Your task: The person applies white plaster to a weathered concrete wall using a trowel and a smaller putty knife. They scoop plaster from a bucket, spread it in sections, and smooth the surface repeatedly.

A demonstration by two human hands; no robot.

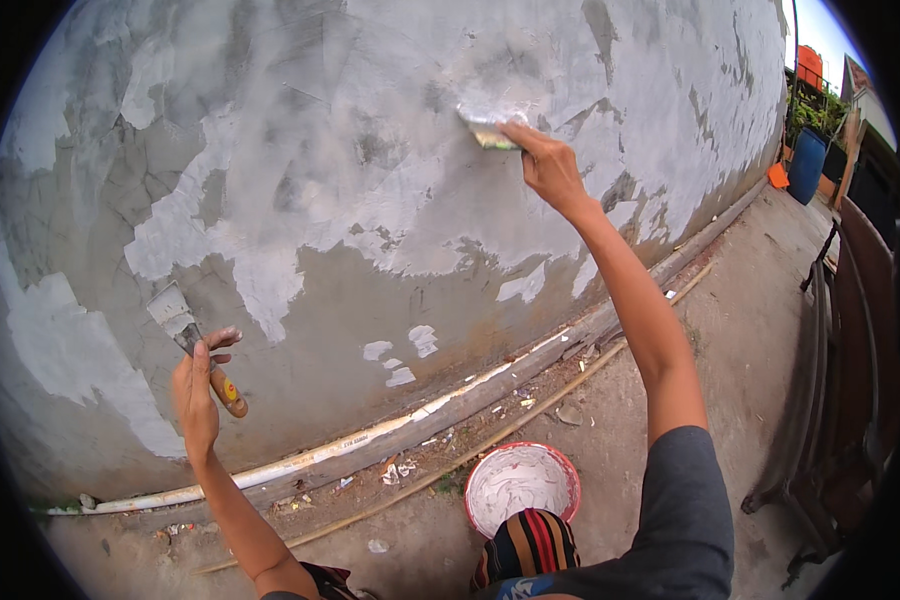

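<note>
Right hand [555, 178] grips the wide spreader [489, 132] at the wall [320, 345], above and beyond the bucket [575, 492]; long axis slopes down rightward. Left hand [200, 392] holds the putty knife [173, 312], blade up, left of the bucket, well apart from the spreader.

Up high, the right hand [553, 172] holds a flat spreader [485, 130] against the patchy grey wall [360, 205]! Out left, the left hand [199, 396] grips a wooden-handled scraper [172, 311], blade up, while down below a red-rimmed bucket [575, 482] of white paste [515, 487] sits on the ground [745, 300].
</note>
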